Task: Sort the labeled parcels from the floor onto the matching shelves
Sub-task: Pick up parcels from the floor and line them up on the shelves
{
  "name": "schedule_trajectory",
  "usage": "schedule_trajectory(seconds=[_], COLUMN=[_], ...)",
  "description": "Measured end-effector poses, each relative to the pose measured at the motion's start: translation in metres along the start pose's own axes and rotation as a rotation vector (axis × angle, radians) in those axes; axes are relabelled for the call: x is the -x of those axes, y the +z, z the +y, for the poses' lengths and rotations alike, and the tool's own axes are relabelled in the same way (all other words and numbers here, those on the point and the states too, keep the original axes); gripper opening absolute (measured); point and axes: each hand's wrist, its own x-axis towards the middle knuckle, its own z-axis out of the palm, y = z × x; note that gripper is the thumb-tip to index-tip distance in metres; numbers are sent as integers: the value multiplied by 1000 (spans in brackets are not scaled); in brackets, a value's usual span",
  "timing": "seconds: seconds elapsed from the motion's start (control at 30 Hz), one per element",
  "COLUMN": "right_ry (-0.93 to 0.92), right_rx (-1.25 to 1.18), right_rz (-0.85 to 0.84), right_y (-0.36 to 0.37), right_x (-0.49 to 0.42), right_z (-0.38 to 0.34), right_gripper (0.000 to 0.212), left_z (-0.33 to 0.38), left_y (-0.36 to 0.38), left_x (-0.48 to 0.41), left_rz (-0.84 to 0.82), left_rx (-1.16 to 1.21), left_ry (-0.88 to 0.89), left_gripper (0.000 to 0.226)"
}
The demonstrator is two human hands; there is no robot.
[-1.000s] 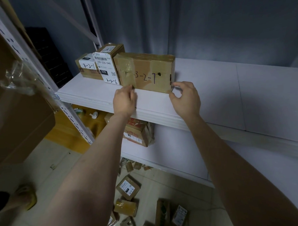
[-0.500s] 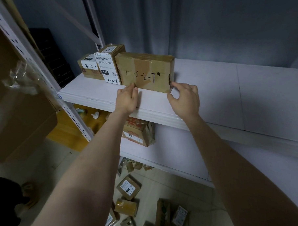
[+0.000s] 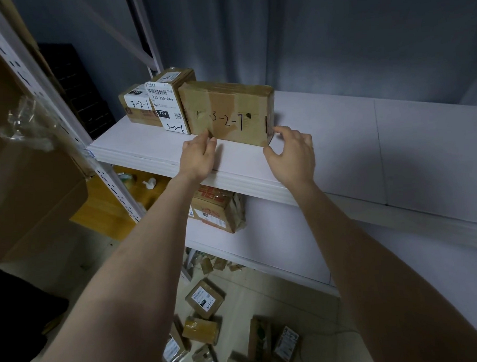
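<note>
Beside parcel 3-2-7 (image 3: 228, 110) stands parcel 3-2-9 (image 3: 168, 107); floor parcels (image 3: 204, 298) below.

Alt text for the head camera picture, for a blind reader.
A left hand touches the front of a box marked 3-2-7 on a white shelf, the right hand at its right corner. Two smaller boxes stand beside it; parcels lie on the floor.

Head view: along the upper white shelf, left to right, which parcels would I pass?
Small brown cardboard box labelled 3-2-1 → taller brown cardboard box with a white barcode label → wide taped brown cardboard box handwritten 3-2-7 → bare white shelf board.
</note>
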Motion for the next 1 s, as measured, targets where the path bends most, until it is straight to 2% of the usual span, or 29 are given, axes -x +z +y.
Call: schedule_trajectory(seconds=[0.17, 0.43, 0.63, 0.73, 0.87, 1.0], right_ry=[-26, -39, -37, -62, -163, -255], right_rx=[-4, -40, -102, -178, -211, -189], right_rz=[4, 21, 105, 141, 161, 152], right_y=[2, 1, -1, -4, -5, -8], right_x=[0, 0, 3, 8, 15, 19], right_z=[1, 1, -2, -6, -10, -12], right_gripper=[35, 40, 38, 33, 35, 35], left_z=[0, -11, -7, 0, -9, -20], left_y=[-1, 0, -4, -3, 4, 24], left_x=[-1, -10, -7, 3, 21, 57], left_rz=[0, -17, -10, 62, 259, 416], left_rx=[5, 22, 150, 265, 520, 323], left_ry=[11, 40, -10, -33, -70, 17], left_gripper=[44, 47, 48, 44, 12, 20])
